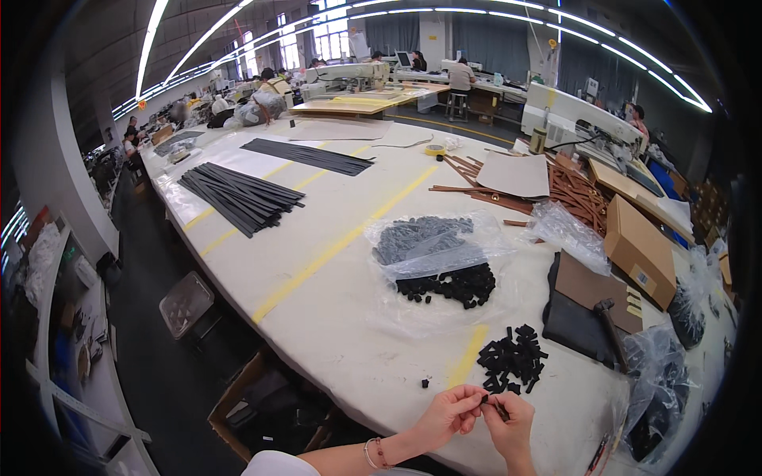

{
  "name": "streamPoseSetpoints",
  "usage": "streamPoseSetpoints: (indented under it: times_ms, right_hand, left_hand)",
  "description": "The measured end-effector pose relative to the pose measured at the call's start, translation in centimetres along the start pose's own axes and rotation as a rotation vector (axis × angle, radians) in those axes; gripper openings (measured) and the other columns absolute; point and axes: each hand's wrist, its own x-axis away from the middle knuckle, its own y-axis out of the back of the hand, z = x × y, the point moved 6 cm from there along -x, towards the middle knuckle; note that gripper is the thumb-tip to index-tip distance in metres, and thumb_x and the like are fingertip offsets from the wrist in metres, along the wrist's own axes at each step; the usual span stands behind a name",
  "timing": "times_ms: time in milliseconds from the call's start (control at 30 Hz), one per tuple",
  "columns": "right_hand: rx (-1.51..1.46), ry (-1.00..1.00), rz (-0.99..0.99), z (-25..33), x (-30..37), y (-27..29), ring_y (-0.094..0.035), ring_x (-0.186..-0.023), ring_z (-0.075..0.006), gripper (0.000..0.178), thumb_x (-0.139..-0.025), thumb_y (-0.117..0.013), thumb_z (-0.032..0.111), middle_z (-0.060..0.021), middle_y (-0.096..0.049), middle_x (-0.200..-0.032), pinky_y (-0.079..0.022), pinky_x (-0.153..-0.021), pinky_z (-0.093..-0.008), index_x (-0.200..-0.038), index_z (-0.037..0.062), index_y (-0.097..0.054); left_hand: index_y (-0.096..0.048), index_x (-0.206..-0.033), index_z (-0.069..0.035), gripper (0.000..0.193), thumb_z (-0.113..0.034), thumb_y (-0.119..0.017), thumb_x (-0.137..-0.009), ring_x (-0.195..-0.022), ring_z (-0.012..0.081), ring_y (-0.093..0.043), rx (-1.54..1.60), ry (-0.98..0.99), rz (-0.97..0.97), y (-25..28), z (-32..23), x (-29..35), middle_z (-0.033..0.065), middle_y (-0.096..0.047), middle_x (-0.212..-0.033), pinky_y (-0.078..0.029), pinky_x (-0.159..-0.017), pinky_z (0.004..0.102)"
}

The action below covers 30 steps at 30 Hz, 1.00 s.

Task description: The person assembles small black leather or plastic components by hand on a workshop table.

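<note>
Close to the near edge of the table, my left hand (451, 414) and my right hand (510, 422) meet, fingers pinched together. Between their fingertips is a small black piece (486, 401), partly hidden; its exact kind is too small to make out. Just beyond my hands lies a loose pile of short black strips (512, 358). One small black piece (425, 383) sits alone to the left of my fingers. Farther off, a clear plastic bag (429, 254) lies opened, with many small black pieces (456, 284) inside and spilling from its near side.
A hammer (611, 333) rests on dark sheets (583, 313) at the right, beside a cardboard box (639, 250). Brown straps (583, 194) lie behind them. Long black strips (238, 194) cover part of the far left table. A stool (186, 301) stands beside the left edge.
</note>
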Motion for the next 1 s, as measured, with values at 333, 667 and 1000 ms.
streamPoseSetpoints:
  times_ms: [333,667,1000]
  right_hand:
    - [-0.031,-0.127,0.060,-1.0,0.8,0.3,-0.036,-0.054,-0.0035,0.003,-0.076,-0.058,-0.001,0.0044,-0.043,-0.059,-0.031,-0.048,-0.0176,-0.079,0.0005,-0.058]
    - [-0.113,-0.202,0.101,-1.5,0.4,0.3,-0.034,-0.054,-0.0035,0.004,-0.076,-0.056,-0.001,0.0057,-0.040,-0.059,-0.029,-0.048,-0.0180,-0.073,0.0013,-0.054]
    - [-0.047,-0.114,0.109,-1.1,0.3,0.3,-0.035,-0.053,-0.0028,0.002,-0.077,-0.056,0.000,0.0057,-0.041,-0.059,-0.029,-0.046,-0.0171,-0.075,0.0015,-0.055]
  left_hand:
    - [-0.049,-0.092,-0.003,0.016,-0.019,-0.049,-0.088,-0.044,0.0039,-0.042,-0.377,-0.331,0.049,-0.7,0.1,-0.1,0.0016,-0.050,-0.067,-0.033,-0.039,0.0172]
    - [-0.046,-0.093,-0.003,0.015,-0.017,-0.047,-0.088,-0.041,0.0051,-0.041,-0.262,-0.218,0.118,-0.7,0.3,-0.1,0.0022,-0.049,-0.064,-0.032,-0.038,0.0181]
    - [-0.048,-0.086,-0.003,0.015,-0.018,-0.049,-0.087,-0.039,0.0048,-0.041,-0.330,-0.259,0.071,0.0,-0.2,-0.1,0.0021,-0.051,-0.062,-0.029,-0.035,0.0177]
